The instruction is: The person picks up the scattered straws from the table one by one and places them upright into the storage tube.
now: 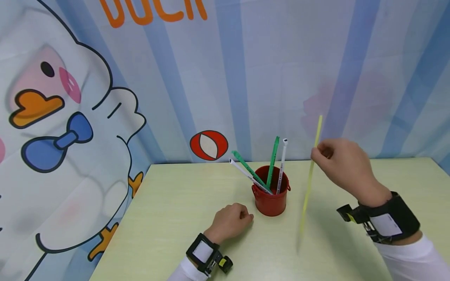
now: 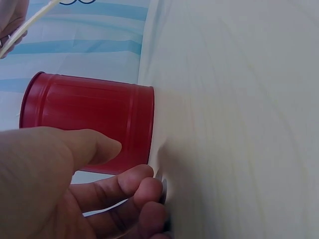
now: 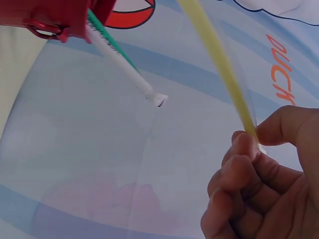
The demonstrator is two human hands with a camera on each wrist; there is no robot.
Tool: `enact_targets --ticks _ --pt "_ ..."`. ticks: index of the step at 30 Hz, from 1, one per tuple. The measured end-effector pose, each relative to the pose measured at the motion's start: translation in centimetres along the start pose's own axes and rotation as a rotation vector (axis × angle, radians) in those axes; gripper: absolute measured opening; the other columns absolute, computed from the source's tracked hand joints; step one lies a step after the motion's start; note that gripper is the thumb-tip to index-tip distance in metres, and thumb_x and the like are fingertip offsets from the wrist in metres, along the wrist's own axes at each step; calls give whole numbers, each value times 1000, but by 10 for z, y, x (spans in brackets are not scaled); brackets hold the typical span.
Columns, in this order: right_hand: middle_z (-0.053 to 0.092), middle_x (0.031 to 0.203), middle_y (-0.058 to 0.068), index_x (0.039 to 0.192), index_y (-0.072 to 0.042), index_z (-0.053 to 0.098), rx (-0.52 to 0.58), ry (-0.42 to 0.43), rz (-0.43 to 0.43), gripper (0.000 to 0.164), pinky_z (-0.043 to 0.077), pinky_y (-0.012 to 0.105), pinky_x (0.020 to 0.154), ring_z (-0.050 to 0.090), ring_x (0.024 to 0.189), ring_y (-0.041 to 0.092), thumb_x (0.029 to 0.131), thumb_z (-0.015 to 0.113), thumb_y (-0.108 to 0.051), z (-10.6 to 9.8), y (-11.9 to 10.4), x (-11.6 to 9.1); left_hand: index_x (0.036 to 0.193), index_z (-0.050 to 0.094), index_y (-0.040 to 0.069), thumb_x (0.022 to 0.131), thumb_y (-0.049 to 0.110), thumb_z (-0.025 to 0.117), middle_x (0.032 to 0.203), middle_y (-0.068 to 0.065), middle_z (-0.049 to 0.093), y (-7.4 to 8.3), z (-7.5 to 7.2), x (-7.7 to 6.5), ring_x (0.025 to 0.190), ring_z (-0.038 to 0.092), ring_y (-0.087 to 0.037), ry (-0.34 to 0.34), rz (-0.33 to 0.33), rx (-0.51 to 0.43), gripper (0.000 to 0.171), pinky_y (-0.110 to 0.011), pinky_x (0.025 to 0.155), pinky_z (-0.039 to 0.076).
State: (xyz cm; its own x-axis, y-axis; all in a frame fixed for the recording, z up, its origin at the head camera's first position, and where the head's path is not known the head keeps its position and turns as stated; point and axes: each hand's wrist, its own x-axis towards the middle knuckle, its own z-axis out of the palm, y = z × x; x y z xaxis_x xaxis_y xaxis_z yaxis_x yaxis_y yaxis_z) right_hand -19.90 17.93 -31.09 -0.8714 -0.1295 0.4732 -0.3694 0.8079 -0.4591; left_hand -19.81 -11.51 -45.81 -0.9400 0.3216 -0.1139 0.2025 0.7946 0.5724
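My right hand [image 1: 346, 168] is raised over the right part of the table and pinches a long thin yellow stick [image 1: 309, 175] between thumb and fingers. The stick hangs nearly upright, its lower end blurred; whether it is a straw is unclear. In the right wrist view, the thumb and fingertips meet on the yellow stick [image 3: 219, 55]. My left hand [image 1: 230, 222] rests on the table with fingers loosely curled, and no held thing shows. It is just left of and in front of a red bucket [image 1: 270, 205], which also stands beyond the thumb in the left wrist view.
In the bucket lean slim green sticks [image 1: 273, 162] and white sticks [image 1: 282, 166] with small dark print, fanned to both sides. The pale wooden table [image 1: 168, 203] ends at a striped blue cloth backdrop [image 1: 274, 78] with a printed duck [image 1: 81, 195].
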Motion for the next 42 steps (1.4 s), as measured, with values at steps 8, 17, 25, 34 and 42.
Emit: enact_targets --ticks 8,17,25,34,42 --pt "70 73 7 88 -8 75 29 135 -68 23 38 30 51 55 60 15 98 57 -18 -8 -18 14 70 62 15 98 27 66 59 6 45 0 -1 0 57 45 -9 3 -1 -7 30 -26 54 31" --pt "71 70 11 86 -5 75 60 295 -112 23 37 30 53 57 60 21 98 59 -17 -11 -33 27 68 60 15 97 27 66 58 7 43 0 0 0 56 44 -8 15 15 -3 32 -25 53 30" --pt "72 73 17 88 0 75 100 429 -129 22 31 17 57 59 60 25 96 61 -15 -8 -32 35 68 60 16 98 27 66 58 7 43 -1 1 -1 57 43 -8 20 16 0 32 -25 53 30" --pt "72 73 17 87 0 74 101 474 -130 23 31 19 58 62 60 29 96 61 -16 7 -25 36 69 60 16 97 28 66 58 7 44 -2 0 -1 57 44 -8 19 11 -4 31 -25 53 31" --pt "73 75 16 88 -1 74 88 422 -108 21 34 22 53 65 61 28 96 61 -16 29 -14 33 69 60 16 97 28 66 59 7 44 -2 0 -1 57 44 -8 16 6 -1 31 -25 54 31"
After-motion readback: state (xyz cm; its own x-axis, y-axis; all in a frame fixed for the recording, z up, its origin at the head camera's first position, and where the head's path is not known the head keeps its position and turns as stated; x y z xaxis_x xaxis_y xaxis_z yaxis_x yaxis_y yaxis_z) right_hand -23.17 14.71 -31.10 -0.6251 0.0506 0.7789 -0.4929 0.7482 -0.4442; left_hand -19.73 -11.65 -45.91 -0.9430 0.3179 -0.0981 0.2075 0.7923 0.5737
